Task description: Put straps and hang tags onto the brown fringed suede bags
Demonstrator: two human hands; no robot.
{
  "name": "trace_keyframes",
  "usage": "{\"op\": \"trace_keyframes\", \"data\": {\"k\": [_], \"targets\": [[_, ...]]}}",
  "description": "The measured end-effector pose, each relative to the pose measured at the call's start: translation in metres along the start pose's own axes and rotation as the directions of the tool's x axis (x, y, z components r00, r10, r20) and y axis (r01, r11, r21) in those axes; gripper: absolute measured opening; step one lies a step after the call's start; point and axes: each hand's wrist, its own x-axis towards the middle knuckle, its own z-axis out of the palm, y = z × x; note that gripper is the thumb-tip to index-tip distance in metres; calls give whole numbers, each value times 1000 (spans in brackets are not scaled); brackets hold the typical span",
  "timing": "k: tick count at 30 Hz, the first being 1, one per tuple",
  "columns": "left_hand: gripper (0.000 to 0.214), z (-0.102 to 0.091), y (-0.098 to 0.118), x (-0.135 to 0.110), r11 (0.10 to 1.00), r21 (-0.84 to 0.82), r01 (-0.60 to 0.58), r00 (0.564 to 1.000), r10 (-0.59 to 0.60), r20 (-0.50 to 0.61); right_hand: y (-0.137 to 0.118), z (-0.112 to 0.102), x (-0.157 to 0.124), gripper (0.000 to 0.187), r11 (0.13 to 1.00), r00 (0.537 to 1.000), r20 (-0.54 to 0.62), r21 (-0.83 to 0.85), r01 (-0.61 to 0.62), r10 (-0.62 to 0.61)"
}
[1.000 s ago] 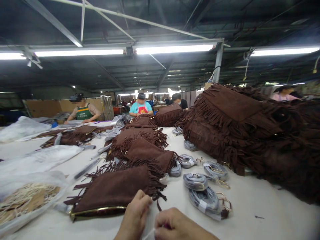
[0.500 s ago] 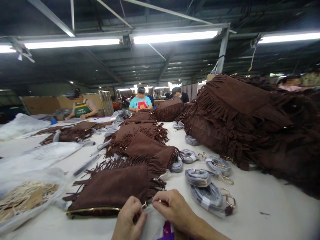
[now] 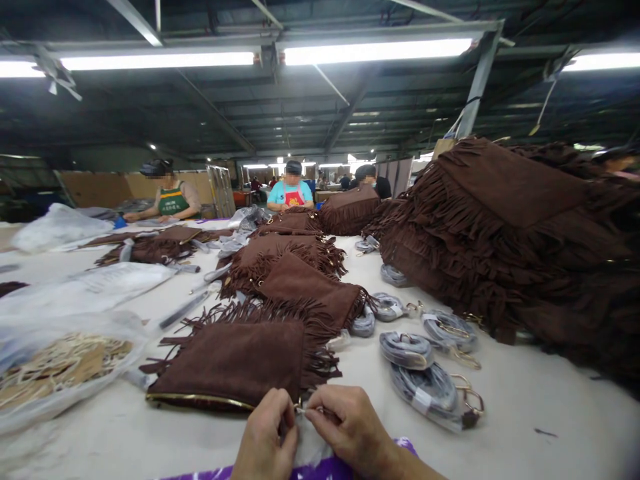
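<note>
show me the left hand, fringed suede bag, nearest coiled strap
left hand [image 3: 265,433], head view, back of hand
fringed suede bag [image 3: 225,367], head view, front panel
coiled strap [image 3: 424,390], head view, outer coil

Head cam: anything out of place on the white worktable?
A small dark scrap lies alone on the white worktable, right of the grey strap coils. It looks stray, but it's too small to identify.

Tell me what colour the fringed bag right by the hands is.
The fringed suede bag is dark brown; it shows best in the head view.
</note>
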Motion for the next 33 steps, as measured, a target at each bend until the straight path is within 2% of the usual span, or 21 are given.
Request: {"op": "trace_keyframes", "data": {"k": [3,9,16,20,25,29,31,33], "targets": [[14,-2,2,-1,1000,-12,15,1000,-15,3,0,0,-1,15,1000,1000,17,-7,-26,26],[14,-7,3,-1,995,-50,92,995,-90,34,3,-1,0,18,984,986,1,59,-169,169],[22,-10,0,3,951,-208,228,966,-194,169,4,4,3,16,980,985,5,91,-175,175],[25,-9,-1,2,935,-258,245,964,-208,163,6,7,4,15,978,981,18,83,-193,192],[34,-11,1,7,937,-223,270,948,-219,230,6,10,2,10,987,985,60,17,-162,160],[22,-19,5,18,932,-197,304,930,-245,273,6,9,2,10,986,982,89,-2,-166,166],[23,-23,6,23,929,-180,324,918,-262,299,6,9,4,9,984,979,98,-7,-180,180],[21,-26,9,28,960,-85,267,920,-227,320,6,8,5,10,982,978,98,-8,-186,186]]}}
